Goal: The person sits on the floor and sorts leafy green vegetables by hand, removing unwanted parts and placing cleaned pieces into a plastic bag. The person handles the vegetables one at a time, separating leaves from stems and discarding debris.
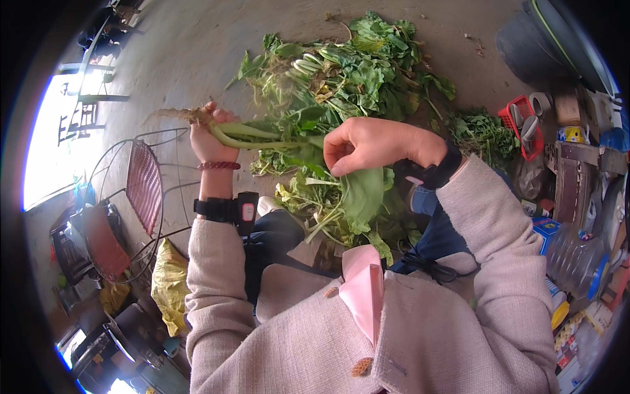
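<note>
My left hand (214, 138) is closed around the root end of a leafy green plant (251, 138), whose thin brown root sticks out to the left and whose pale stalks run right. At the leafy end, my right hand (352, 147) has its fingertips pinched together on a broad green leaf (363, 197), which hangs down below them. Whether that leaf is still joined to the plant cannot be told. Beyond both hands a large heap of leafy greens (369, 74) with roots lies on the concrete floor. More loose leaves and stalks (315, 197) lie nearer, between my legs.
A wire-framed chair (145, 187) and a yellow sack (170, 288) stand at left. On the right are a small pile of greens (482, 133), a red plastic basket (509, 118) with shoes, a large dark tub (531, 49) and a clear plastic jar (576, 256).
</note>
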### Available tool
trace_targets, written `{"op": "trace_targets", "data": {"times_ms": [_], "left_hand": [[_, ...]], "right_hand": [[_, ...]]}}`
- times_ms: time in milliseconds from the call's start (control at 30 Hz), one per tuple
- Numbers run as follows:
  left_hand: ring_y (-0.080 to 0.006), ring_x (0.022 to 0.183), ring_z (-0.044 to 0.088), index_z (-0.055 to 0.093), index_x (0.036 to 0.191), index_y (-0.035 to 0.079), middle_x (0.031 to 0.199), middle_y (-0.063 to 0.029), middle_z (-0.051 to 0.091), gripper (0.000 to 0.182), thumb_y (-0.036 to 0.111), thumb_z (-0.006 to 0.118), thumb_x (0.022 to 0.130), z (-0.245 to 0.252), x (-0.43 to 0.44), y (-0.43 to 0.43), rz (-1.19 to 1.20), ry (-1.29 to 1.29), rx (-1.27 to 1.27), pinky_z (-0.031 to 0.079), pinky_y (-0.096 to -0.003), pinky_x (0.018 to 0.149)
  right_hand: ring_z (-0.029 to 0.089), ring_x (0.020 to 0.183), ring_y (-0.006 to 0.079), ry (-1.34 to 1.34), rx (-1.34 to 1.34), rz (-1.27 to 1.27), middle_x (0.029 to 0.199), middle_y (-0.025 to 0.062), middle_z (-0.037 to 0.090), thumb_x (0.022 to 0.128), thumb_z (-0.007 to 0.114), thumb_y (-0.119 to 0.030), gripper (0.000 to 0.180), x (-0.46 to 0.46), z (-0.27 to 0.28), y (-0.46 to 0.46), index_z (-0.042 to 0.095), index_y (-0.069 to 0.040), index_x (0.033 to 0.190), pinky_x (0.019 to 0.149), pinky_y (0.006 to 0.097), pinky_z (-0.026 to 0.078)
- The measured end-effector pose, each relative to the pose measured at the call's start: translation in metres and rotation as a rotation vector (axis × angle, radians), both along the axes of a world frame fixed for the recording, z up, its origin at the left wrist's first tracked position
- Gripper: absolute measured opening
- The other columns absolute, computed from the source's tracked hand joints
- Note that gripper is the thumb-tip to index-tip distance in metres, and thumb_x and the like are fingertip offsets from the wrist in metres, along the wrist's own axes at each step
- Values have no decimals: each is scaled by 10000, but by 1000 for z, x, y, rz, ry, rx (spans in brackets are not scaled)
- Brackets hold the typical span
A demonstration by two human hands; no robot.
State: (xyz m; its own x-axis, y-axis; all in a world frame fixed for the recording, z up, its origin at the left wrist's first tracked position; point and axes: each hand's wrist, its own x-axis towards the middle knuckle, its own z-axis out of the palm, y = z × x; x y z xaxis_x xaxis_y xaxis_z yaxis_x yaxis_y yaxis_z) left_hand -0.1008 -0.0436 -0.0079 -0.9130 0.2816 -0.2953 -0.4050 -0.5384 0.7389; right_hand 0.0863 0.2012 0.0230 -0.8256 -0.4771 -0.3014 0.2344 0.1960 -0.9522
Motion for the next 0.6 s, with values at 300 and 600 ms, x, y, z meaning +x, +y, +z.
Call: {"op": "trace_targets", "data": {"times_ms": [300,600], "left_hand": [[-186,640,432,542,874,74,638,-17,457,358,382,387,968,3,0,0,-132,17,176,390,-373,665],[-301,828,547,508,1001,44,869,-119,562,313,304,343,948,-13,-17,-8,70,-300,-142,431,-533,838]], "right_hand": [[645,897,232,474,752,-504,966,132,665,827,583,-96,309,-6,-28,1,571,-23,1127,807,330,492],[587,817,107,60,-120,-332,943,33,649,869,610,-177,283,-13,-36,45,626,5,1084,763,249,479]]}}
